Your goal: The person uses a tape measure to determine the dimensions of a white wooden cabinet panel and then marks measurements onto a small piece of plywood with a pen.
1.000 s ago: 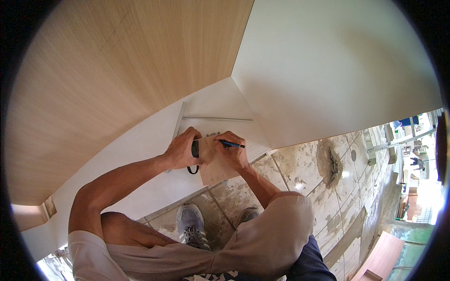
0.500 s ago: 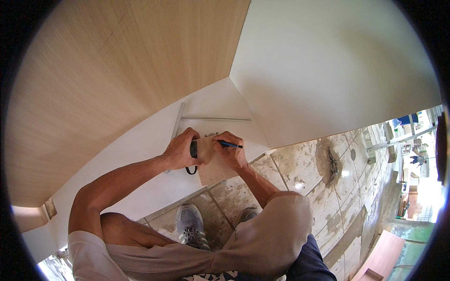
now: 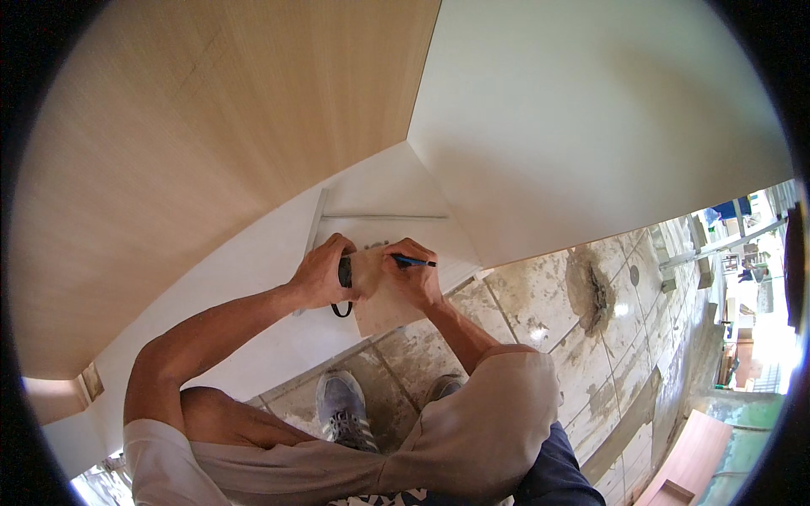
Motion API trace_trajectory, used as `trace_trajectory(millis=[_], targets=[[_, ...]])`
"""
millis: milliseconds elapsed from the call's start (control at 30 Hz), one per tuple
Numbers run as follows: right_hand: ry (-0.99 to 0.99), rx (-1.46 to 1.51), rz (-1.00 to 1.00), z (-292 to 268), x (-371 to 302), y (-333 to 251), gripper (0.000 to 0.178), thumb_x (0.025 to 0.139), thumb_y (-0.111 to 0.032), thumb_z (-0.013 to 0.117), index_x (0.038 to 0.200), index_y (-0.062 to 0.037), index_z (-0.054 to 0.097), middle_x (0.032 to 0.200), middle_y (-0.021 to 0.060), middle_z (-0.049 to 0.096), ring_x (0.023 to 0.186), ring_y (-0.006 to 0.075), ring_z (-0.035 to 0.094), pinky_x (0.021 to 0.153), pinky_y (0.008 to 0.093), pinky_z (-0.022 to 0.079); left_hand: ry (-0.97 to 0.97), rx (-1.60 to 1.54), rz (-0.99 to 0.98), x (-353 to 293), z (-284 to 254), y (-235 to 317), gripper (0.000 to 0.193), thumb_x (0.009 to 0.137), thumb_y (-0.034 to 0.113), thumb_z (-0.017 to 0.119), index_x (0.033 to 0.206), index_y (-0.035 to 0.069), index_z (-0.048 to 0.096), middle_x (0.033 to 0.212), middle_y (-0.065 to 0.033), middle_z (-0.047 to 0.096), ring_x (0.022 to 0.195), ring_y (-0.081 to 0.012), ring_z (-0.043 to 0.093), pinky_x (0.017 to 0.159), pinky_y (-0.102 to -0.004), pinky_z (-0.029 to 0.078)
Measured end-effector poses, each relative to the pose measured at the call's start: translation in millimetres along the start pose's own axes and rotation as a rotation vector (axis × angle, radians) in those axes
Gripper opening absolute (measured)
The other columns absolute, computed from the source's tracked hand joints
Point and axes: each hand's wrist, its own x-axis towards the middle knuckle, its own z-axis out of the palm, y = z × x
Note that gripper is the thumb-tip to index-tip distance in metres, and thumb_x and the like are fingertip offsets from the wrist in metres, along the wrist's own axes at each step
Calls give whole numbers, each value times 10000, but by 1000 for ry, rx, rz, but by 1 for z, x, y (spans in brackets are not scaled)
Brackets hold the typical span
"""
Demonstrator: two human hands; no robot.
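Observation:
My left hand (image 3: pixel 321 274) is closed round a dark, rounded tape measure (image 3: pixel 345 271) with a black strap loop (image 3: pixel 342 309) hanging below it. That hand is at the left edge of a small light-brown board (image 3: pixel 381 310). On the board's right part rests my right hand (image 3: pixel 413 278), its fingers pinching a blue and black pen (image 3: pixel 414 261). The pen's tip points left toward the board; whether it touches is too small to tell. Just beyond the board lie a few small grey metal pieces (image 3: pixel 375 245) on the white panel (image 3: pixel 278 333).
A large wood-grain panel (image 3: pixel 228 110) rises at the left and a white panel (image 3: pixel 591 126) at the right, meeting in a corner ahead. Thin metal strips (image 3: pixel 384 217) lie on the white surface. Stained floor tiles (image 3: pixel 540 312) have a broken hole (image 3: pixel 591 295). A brown board (image 3: pixel 688 460) leans at lower right.
Both hands keep nearly the same place and grip on the tape measure and pen. The whole view has shifted very slightly.

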Motion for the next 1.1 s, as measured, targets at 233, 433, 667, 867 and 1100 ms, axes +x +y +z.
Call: trace_trajectory(millis=[233, 433, 667, 867, 1100], targets=[[127, 58, 181, -2, -4, 1, 120, 857, 24, 690, 955, -22, 742, 887, 82, 712, 812, 176, 679, 732, 289, 540, 1, 5, 30, 0, 1, -3, 804, 591, 329, 962, 1193, 12, 532, 1194, -146, 562, 1113, -347, 613, 931, -461, 519], [35, 57, 70, -5, 0, -2, 123, 858, 31, 700, 963, -8, 751, 898, 89, 713, 814, 182, 673, 736, 296, 533, 15, -1, 47, -1, 3, -6, 797, 587, 312, 967, 1181, 19, 524, 1183, -145, 554, 1091, -343, 615, 922, -461, 524], [-12, 66, 60, -6, -2, 1, 148, 853, 32, 687, 984, -4, 747, 916, 103, 713, 812, 183, 672, 729, 298, 531, 19, -29, 39, 0, 4, -3, 815, 572, 294, 987, 1193, 27, 533, 1170, -163, 576, 1094, -364, 621, 932, -463, 522], [69, 28, 31, -5, -3, 2, 131, 842, 37, 671, 952, -4, 729, 897, 106, 707, 801, 192, 678, 706, 299, 530, 23, -30, 43, 0, 5, -8, 794, 587, 320, 965, 1179, 19, 530, 1183, -150, 562, 1087, -348, 615, 927, -457, 520], [82, 13, 0, -4, -2, -1, 116, 845, 31, 689, 944, -11, 731, 869, 126, 687, 758, 246, 675, 668, 325, 527, 7, -10, 30, -1, 2, -3, 793, 592, 327, 969, 1177, 20, 532, 1180, -145, 561, 1098, -344, 615, 930, -460, 518]])
